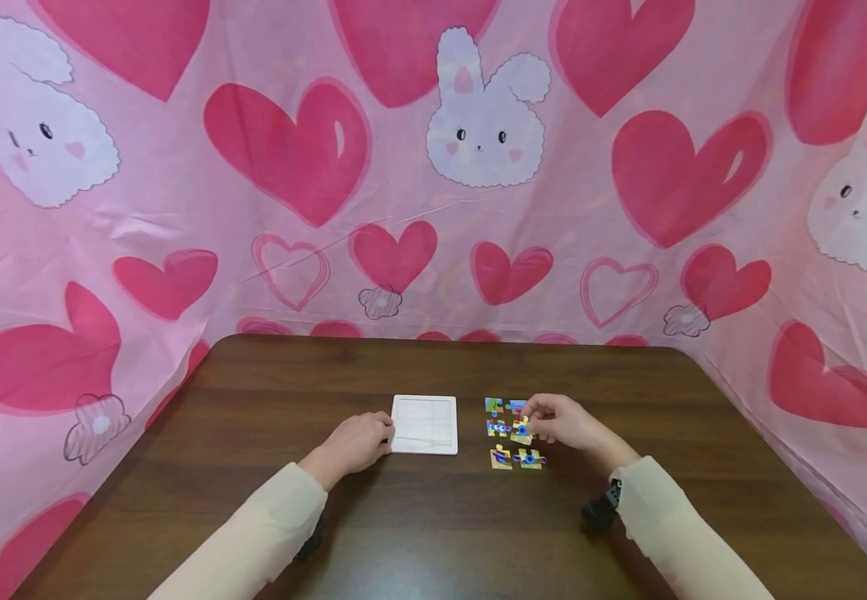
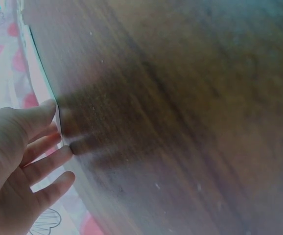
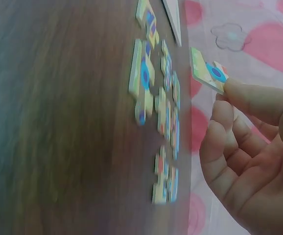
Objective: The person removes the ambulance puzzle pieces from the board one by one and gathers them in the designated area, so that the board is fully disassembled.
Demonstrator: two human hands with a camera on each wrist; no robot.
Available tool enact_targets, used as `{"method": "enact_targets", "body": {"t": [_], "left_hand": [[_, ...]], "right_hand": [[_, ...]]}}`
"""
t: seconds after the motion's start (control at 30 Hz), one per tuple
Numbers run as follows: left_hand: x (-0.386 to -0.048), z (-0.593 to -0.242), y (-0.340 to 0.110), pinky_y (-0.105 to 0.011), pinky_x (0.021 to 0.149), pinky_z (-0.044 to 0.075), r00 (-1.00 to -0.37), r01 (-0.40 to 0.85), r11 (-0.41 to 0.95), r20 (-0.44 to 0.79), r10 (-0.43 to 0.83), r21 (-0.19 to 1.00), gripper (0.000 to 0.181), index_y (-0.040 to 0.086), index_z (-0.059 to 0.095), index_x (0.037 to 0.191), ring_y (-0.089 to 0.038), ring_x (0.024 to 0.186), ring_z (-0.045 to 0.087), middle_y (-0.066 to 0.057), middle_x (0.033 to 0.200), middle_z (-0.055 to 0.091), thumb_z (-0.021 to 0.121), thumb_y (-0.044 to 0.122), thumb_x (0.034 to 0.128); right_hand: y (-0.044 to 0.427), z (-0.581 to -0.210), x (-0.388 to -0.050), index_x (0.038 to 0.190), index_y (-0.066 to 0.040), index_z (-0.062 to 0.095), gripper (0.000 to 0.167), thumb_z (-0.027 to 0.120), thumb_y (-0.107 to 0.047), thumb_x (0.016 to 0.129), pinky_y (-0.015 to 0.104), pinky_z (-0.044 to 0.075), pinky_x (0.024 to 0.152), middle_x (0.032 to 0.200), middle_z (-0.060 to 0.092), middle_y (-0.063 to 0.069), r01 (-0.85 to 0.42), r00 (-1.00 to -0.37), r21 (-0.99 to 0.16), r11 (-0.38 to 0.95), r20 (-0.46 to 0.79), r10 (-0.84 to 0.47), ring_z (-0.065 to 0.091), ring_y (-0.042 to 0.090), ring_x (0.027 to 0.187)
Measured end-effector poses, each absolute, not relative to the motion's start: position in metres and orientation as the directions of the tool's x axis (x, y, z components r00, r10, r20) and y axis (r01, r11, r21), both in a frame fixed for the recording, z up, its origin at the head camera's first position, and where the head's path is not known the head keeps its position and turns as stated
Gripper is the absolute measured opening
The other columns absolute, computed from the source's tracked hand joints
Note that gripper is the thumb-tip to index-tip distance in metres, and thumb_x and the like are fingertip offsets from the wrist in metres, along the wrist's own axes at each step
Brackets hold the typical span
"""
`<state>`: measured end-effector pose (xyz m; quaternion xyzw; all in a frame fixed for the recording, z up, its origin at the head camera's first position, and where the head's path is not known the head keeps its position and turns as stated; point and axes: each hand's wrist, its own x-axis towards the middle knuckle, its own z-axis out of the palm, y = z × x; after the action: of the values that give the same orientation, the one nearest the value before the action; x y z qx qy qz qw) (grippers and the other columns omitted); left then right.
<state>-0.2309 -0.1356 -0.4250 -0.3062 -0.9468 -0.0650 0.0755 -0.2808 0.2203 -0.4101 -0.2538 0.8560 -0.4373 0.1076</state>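
Note:
My left hand (image 1: 358,442) is at the left edge of a white square puzzle tray (image 1: 424,425). In the left wrist view its thumb and fairly straight, spread fingers (image 2: 48,164) touch the tray's thin edge. Between thumb and fingertips, my right hand (image 1: 564,421) pinches a yellow jigsaw piece (image 3: 207,71) with a blue round mark, raised off the table. Several more colourful jigsaw pieces (image 1: 529,459) lie close together under and beside that hand, to the right of the tray. The hand covers part of the group in the head view.
The brown wooden table (image 1: 313,367) has rounded far corners. Pink cloth (image 1: 411,192) with hearts and rabbits hangs behind it and along both sides. A dark strap with a device (image 1: 602,508) is on the right wrist.

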Motion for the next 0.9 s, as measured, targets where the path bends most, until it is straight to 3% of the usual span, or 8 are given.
{"method": "enact_targets", "body": {"t": [0.9], "left_hand": [[-0.231,-0.424,-0.134,-0.038,0.075,0.047,-0.823,0.563,0.822,0.154,0.547,0.092,0.011,0.012,0.062,0.074,-0.025,0.089,0.059,-0.010,0.100,0.061,0.068,0.011,0.0830]], "right_hand": [[0.277,-0.423,-0.271,0.096,0.005,0.055,0.013,0.059,-0.003,0.088,0.030,0.044,0.049,0.069,0.053,0.005,-0.273,-0.844,-0.813,0.514,-0.053,-0.533,0.049,0.016,0.059]]}}
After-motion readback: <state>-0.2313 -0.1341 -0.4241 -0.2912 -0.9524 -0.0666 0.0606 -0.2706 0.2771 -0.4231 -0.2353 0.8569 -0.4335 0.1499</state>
